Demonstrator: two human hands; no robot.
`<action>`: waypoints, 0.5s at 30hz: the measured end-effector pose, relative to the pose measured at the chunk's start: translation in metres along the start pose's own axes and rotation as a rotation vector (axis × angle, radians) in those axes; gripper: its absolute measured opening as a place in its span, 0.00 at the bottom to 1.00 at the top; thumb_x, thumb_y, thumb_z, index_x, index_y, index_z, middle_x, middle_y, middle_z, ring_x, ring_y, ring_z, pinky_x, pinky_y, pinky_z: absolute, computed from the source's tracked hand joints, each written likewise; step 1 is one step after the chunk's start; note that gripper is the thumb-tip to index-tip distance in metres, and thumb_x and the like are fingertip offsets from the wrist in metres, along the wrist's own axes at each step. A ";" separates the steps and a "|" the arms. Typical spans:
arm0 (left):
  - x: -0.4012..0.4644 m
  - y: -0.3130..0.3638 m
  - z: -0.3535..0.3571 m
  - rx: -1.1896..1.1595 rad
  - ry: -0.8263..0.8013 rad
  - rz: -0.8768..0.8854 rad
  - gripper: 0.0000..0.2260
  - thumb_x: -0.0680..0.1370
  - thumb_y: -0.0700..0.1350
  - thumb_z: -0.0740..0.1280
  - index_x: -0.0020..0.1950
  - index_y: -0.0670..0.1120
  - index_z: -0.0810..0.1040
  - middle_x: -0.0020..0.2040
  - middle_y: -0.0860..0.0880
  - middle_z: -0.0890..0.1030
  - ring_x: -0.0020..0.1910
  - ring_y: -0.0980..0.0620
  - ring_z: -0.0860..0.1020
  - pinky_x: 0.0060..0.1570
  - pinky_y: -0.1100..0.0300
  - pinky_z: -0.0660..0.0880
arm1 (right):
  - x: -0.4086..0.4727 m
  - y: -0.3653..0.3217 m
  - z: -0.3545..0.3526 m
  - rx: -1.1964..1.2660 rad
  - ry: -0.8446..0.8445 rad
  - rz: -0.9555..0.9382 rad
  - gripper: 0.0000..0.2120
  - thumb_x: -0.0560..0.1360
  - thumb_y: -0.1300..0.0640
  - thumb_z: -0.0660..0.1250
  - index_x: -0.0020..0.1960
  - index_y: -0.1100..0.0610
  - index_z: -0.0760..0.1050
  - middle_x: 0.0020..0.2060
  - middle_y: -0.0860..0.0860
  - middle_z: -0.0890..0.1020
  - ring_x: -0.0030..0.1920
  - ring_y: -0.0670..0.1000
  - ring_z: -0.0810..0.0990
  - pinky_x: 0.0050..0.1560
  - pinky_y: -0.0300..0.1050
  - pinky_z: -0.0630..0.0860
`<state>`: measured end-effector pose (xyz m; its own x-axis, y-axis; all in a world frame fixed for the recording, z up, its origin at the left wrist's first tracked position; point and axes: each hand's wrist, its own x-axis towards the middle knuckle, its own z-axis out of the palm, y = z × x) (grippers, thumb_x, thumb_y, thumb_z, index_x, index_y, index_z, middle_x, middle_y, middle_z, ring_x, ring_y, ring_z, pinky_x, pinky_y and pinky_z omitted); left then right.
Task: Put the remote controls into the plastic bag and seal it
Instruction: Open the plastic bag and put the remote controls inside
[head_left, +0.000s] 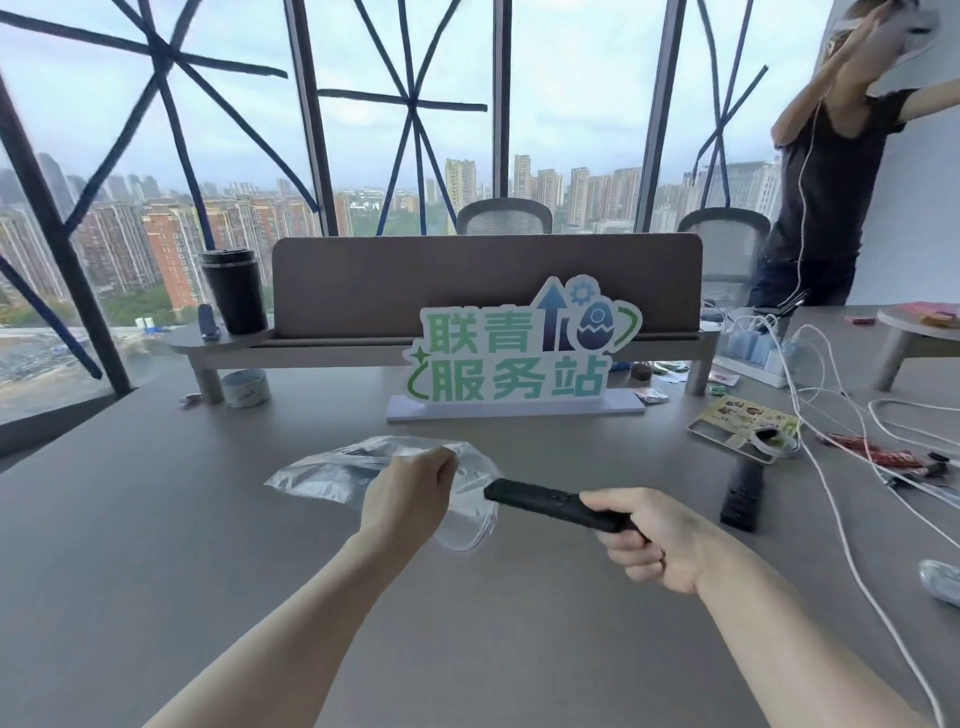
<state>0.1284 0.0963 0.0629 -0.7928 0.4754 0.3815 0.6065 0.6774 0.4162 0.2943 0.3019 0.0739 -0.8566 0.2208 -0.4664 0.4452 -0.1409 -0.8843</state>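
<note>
Grey table (156, 545): slim black remote (550, 503), clear bag (332, 470).

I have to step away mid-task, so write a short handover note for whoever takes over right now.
Left hand: shut on the bag, holding its mouth up off the table.
Right hand: shut on a black remote, tip at the bag's mouth.
Second remote: lying on the table to the right.
Done: no remote fully bagged that I can tell.
Left: slide this remote in, add the second, seal.

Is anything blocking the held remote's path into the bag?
Nothing visible does. The right hand points the black remote at the plastic bag, whose mouth the left hand holds up; the remote's tip is already at the opening.
</note>
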 end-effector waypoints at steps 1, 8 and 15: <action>-0.002 0.004 -0.001 -0.014 -0.004 -0.002 0.13 0.79 0.50 0.56 0.43 0.46 0.75 0.38 0.46 0.81 0.36 0.42 0.73 0.33 0.54 0.69 | 0.002 -0.001 0.015 -0.041 -0.026 0.020 0.16 0.78 0.50 0.62 0.33 0.53 0.67 0.22 0.48 0.59 0.20 0.45 0.52 0.20 0.37 0.48; -0.008 0.014 -0.006 -0.125 -0.008 0.042 0.14 0.79 0.55 0.56 0.44 0.49 0.77 0.39 0.48 0.82 0.41 0.42 0.78 0.41 0.51 0.77 | 0.040 0.010 0.086 -0.057 0.125 -0.113 0.11 0.80 0.49 0.62 0.45 0.56 0.77 0.32 0.53 0.82 0.21 0.47 0.60 0.21 0.34 0.54; -0.003 0.027 0.004 -0.215 -0.002 0.070 0.16 0.79 0.56 0.56 0.49 0.48 0.79 0.42 0.49 0.85 0.39 0.43 0.81 0.43 0.48 0.79 | 0.014 0.031 -0.043 -0.312 0.891 -0.167 0.10 0.73 0.54 0.62 0.35 0.55 0.76 0.34 0.54 0.82 0.37 0.58 0.81 0.40 0.45 0.75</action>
<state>0.1466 0.1154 0.0702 -0.7484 0.5184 0.4137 0.6587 0.5076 0.5555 0.3072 0.3416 0.0387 -0.4591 0.8859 -0.0654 0.4947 0.1939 -0.8472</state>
